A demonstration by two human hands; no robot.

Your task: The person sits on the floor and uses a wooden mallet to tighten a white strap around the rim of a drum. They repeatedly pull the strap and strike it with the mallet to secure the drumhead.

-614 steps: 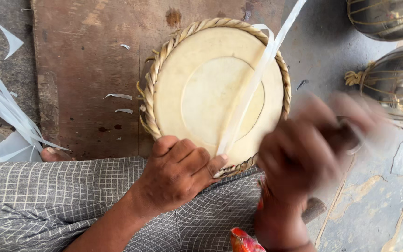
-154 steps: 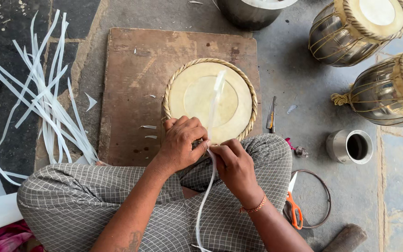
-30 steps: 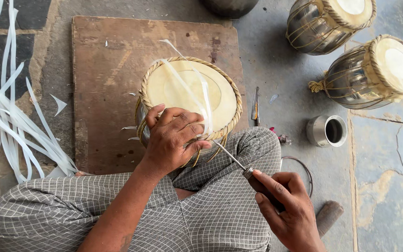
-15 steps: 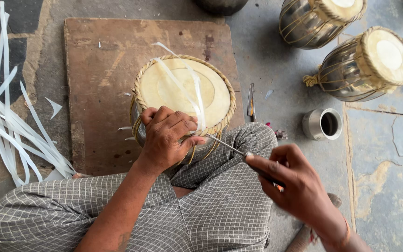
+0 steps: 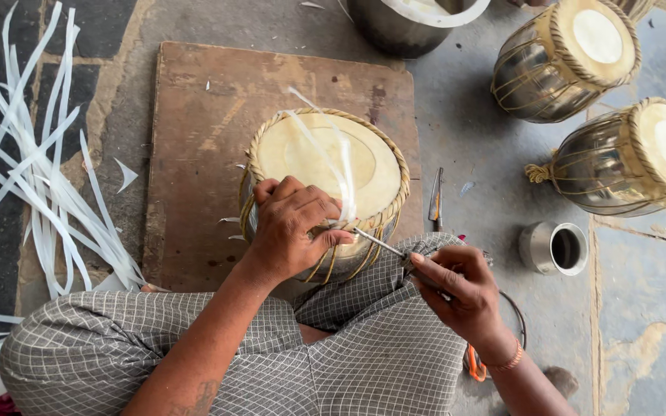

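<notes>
A small metal drum [image 5: 302,154] with a pale skin head and a braided rim stands on a brown wooden board [image 5: 202,100], tilted toward my lap. My left hand [image 5: 290,227] grips the drum's near rim, pinching a white strap [image 5: 341,169] that lies across the skin. My right hand [image 5: 456,289] holds a thin metal awl [image 5: 379,243], its tip touching the rim lacing just beside my left fingers. My checked cloth covers both knees below.
Loose white strips [image 5: 40,185] lie on the floor at left. Two finished drums [image 5: 572,54] [image 5: 634,154] lie at upper right, a metal pot [image 5: 410,23] at top. A small metal cup [image 5: 555,248], a tool [image 5: 435,199] and orange-handled scissors [image 5: 473,362] lie at right.
My right hand has drawn back in toward the drum with the awl, its tip now at the rim. The left hand stays clamped on the rim.
</notes>
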